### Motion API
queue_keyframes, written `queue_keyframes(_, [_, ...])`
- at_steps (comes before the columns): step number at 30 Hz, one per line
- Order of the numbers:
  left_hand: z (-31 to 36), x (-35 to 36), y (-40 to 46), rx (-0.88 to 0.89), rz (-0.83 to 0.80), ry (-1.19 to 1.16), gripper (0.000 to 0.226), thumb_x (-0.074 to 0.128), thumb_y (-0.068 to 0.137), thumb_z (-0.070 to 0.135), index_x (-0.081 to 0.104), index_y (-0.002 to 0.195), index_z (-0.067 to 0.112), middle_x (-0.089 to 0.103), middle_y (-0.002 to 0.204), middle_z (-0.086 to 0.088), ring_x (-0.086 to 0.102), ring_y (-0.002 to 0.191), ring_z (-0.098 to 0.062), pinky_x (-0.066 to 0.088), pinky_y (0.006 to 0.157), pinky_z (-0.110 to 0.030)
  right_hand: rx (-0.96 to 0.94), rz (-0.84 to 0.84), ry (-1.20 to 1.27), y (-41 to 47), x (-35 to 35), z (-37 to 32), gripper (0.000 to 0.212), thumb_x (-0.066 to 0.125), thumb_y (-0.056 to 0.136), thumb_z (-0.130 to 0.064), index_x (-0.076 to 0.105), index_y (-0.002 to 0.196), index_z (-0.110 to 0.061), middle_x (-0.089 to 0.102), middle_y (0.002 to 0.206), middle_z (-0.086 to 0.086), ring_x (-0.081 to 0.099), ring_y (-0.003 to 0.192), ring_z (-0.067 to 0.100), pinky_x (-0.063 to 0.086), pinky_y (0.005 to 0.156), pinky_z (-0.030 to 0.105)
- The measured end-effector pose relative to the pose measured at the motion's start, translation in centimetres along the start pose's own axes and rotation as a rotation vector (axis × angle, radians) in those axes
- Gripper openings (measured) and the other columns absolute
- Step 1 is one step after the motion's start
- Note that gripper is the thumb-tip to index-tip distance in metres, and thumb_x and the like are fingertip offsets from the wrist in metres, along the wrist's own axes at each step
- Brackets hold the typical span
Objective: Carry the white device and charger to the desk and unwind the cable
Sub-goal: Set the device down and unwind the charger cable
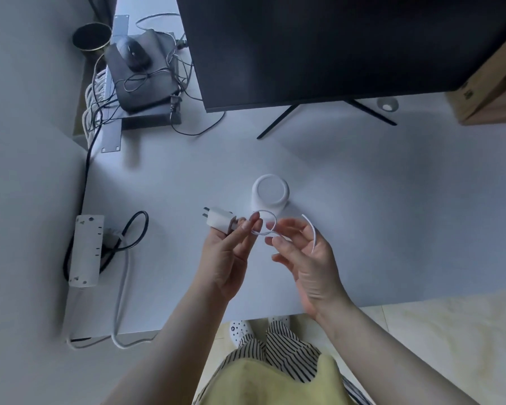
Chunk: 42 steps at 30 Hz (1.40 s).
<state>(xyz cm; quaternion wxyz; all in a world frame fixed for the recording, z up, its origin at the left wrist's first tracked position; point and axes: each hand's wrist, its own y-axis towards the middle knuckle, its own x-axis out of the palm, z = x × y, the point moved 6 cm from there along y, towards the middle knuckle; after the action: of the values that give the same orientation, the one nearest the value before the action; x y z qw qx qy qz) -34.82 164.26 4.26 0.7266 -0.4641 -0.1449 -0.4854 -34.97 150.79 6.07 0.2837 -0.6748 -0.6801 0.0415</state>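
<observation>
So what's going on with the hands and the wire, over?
Left hand holds charger. Right hand loosely holds cable, one loop left. White device sits on desk. Nothing in the way.

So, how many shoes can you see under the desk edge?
2: both white with holes, on the floor below the desk edge, one shoe left, the other shoe partly hidden by striped trousers.

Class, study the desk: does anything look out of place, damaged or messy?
Nothing looks damaged. The only untidy spot is the tangle of black cables over the dark boxes at the desk's far left corner.
</observation>
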Motion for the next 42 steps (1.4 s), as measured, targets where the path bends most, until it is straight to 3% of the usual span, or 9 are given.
queue_keyframes(4, [0.3, -0.4, 0.5, 0.022, -0.022, 0.120, 0.019, 0.062, 0.082, -0.008, 0.063, 0.072, 0.008, 0.067, 0.072, -0.004, 0.071, 0.078, -0.014, 0.056, 0.077, -0.023, 0.020, -0.008, 0.003, 0.1, 0.0, -0.1, 0.025, 0.068, 0.081, 0.000, 0.060, 0.098, -0.015, 0.075, 0.096, 0.006, 0.067, 0.081, 0.018, 0.051, 0.064, 0.021])
queue_keyframes(8, [0.7, -0.4, 0.4, 0.004, -0.088, 0.220, 0.022, 0.076, 0.066, 0.006, 0.056, 0.074, 0.009, 0.059, 0.070, -0.002, 0.070, 0.077, -0.017, 0.057, 0.074, -0.027, 0.040, 0.031, -0.102, 0.7, -0.2, 0.2, 0.020, 0.067, 0.082, -0.001, 0.059, 0.091, -0.017, 0.074, 0.090, 0.011, 0.066, 0.073, 0.013, 0.050, 0.064, 0.021])
queue_keyframes(13, [0.6, -1.1, 0.3, -0.039, -0.110, 0.203, 0.027, 0.058, 0.072, -0.018, 0.050, 0.082, 0.005, 0.055, 0.075, -0.003, 0.072, 0.087, -0.021, 0.057, 0.073, -0.028, 0.021, 0.056, -0.154, 1.1, -0.1, 0.2, 0.014, 0.069, 0.082, -0.004, 0.061, 0.085, -0.016, 0.073, 0.078, 0.005, 0.065, 0.066, 0.013, 0.050, 0.060, 0.020])
queue_keyframes(20, [0.4, -1.2, -0.2, -0.035, -0.148, 0.266, 0.034, 0.064, 0.071, -0.018, 0.049, 0.087, 0.007, 0.053, 0.081, -0.005, 0.071, 0.082, -0.014, 0.055, 0.076, -0.026, 0.108, 0.100, -0.154, 0.8, -0.3, 0.6, 0.018, 0.071, 0.082, -0.011, 0.061, 0.096, -0.017, 0.072, 0.070, -0.004, 0.057, 0.056, 0.007, 0.048, 0.060, 0.018])
queue_keyframes(25, [0.7, -1.1, -0.3, -0.011, -0.167, 0.306, 0.033, 0.061, 0.074, -0.019, 0.049, 0.089, 0.007, 0.058, 0.078, -0.001, 0.069, 0.079, -0.014, 0.055, 0.079, -0.027, 0.319, 0.033, 0.013, 0.3, -0.1, 1.7, 0.016, 0.073, 0.075, -0.018, 0.072, 0.090, -0.022, 0.070, 0.070, -0.008, 0.054, 0.058, 0.004, 0.047, 0.061, 0.015])
queue_keyframes(29, [0.9, -0.8, -0.3, 0.016, -0.137, 0.339, 0.031, 0.050, 0.080, -0.023, 0.048, 0.085, 0.008, 0.063, 0.068, 0.003, 0.068, 0.072, -0.013, 0.056, 0.076, -0.028, 0.458, -0.050, 0.184, -0.3, 0.1, 1.9, 0.029, 0.070, 0.069, -0.025, 0.073, 0.096, -0.017, 0.070, 0.074, -0.003, 0.053, 0.057, 0.005, 0.047, 0.056, 0.014])
queue_keyframes(34, [1.2, -1.3, -0.3, -0.003, -0.080, 0.365, 0.030, 0.054, 0.080, -0.020, 0.051, 0.085, 0.010, 0.059, 0.073, 0.000, 0.069, 0.073, -0.013, 0.056, 0.068, -0.026, 0.449, -0.166, 0.142, -0.3, -0.4, 1.4, 0.009, 0.066, 0.072, -0.013, 0.069, 0.070, -0.021, 0.070, 0.080, -0.001, 0.062, 0.073, 0.011, 0.047, 0.067, 0.023])
queue_keyframes(37, [2.0, -1.8, -0.3, -0.002, -0.064, 0.354, 0.028, 0.058, 0.077, -0.015, 0.052, 0.086, 0.010, 0.056, 0.078, -0.002, 0.067, 0.071, -0.012, 0.056, 0.068, -0.024, 0.438, -0.192, 0.134, 0.1, -0.7, 1.1, 0.006, 0.061, 0.074, -0.018, 0.064, 0.079, -0.020, 0.073, 0.093, 0.002, 0.067, 0.085, 0.014, 0.047, 0.075, 0.027])
queue_keyframes(42, [2.7, -1.7, -0.6, -0.008, -0.154, 0.363, 0.036, 0.065, 0.074, -0.012, 0.052, 0.095, 0.014, 0.056, 0.084, -0.002, 0.069, 0.071, -0.012, 0.055, 0.071, -0.026, 0.493, -0.097, -0.119, 0.1, -2.2, 1.5, 0.021, 0.059, 0.087, -0.024, 0.069, 0.101, -0.011, 0.072, 0.091, 0.007, 0.064, 0.081, 0.018, 0.049, 0.071, 0.027])
